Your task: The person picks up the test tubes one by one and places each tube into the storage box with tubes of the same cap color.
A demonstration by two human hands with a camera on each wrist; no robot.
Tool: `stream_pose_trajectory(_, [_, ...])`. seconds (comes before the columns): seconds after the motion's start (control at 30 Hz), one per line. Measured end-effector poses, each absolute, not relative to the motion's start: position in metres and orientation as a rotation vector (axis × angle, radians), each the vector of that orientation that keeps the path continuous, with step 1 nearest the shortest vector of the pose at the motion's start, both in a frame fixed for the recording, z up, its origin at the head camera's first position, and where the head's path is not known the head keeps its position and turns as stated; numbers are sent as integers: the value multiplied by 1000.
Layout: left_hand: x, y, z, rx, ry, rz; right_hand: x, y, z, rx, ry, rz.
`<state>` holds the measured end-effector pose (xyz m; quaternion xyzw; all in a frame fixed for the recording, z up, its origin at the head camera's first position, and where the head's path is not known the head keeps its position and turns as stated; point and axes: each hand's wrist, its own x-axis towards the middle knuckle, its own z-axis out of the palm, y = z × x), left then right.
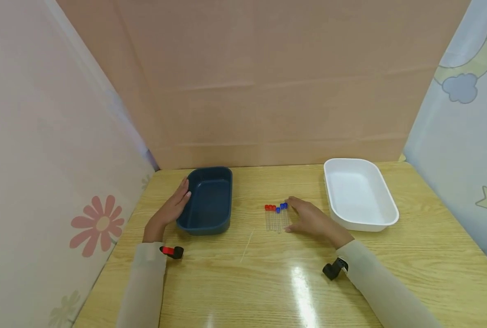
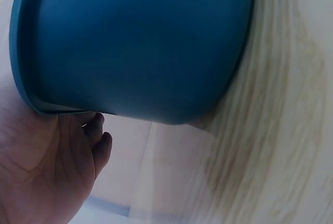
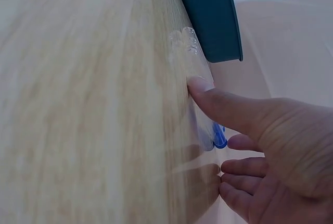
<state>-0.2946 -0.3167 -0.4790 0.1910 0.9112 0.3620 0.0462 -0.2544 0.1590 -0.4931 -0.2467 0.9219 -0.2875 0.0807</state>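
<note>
My left hand [image 1: 174,206] rests along the left side of a dark blue basin [image 1: 230,217], its fingers extended up by the rim. In the left wrist view the palm and fingers show under the basin's edge. Between the two basins lies a row of clear test tubes [image 1: 273,221] side by side, three with red caps [image 1: 270,207] at the left and three with blue caps [image 1: 284,206] at the right. At the row's right end is my right hand [image 1: 309,218], thumb near the tube bottoms and fingers by the blue caps, spread apart.
A white basin [image 1: 362,226] stands at the right of the wooden table [image 1: 243,282]. Brown paper [image 1: 251,91] hangs behind the table, and patterned walls [image 1: 34,150] rise at both sides. Each sleeve carries a small dark wrist camera [image 1: 332,269].
</note>
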Motion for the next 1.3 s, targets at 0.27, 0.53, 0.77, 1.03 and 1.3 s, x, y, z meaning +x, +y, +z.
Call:
stream_pose_trajectory(0.27, [-295, -312, -478, 581, 2790, 1091, -258, 158, -488, -752, 2731, -799])
stream_pose_trajectory(0.53, [-293, -309, -476, 568, 2796, 1021, -258, 157, -484, -784, 2750, -739])
stream_pose_trajectory(0.77, [-288, -303, -469, 545, 2865, 817, -258, 158, -486, -765, 2755, -734])
stream_pose_trajectory(1.03, [-286, -301, -468, 556, 2890, 737, -259, 159, -490, -759, 2772, -786])
stream_pose_trajectory(1.3, [-287, -300, -470, 556, 2909, 713, -257, 160, -492, -720, 2785, -830])
